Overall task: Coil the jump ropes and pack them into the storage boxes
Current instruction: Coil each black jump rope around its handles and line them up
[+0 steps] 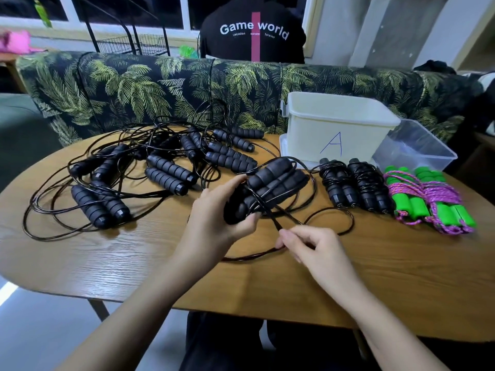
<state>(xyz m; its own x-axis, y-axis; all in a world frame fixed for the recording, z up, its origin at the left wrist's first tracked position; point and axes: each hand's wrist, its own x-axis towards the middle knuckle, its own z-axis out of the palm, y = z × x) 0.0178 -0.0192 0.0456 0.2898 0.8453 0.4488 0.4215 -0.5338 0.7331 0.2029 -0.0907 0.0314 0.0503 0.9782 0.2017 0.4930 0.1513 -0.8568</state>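
While the left hand (214, 212) grips a pair of black foam handles (270, 186) just above the middle of the wooden table (107, 263), the right hand (316, 250) pinches that rope's black cord (276, 223) between thumb and fingertips, just below the handles. A few turns of cord cross the handles; the rest trails in a loop on the tabletop. To the right lie two coiled black ropes (353, 186) side by side, then two green-handled ropes (428, 202) wound in pink-purple cord. To the left sprawls a tangle of loose black ropes (134, 178), perhaps twelve handles, though the overlap makes the count unsure. Behind the coiled ropes stand a white box (334, 121) marked "A" in blue and one clear box (417, 151). Beyond a palm-print sofa (134, 84), a person's black shirt (251, 30) reads "Game world".
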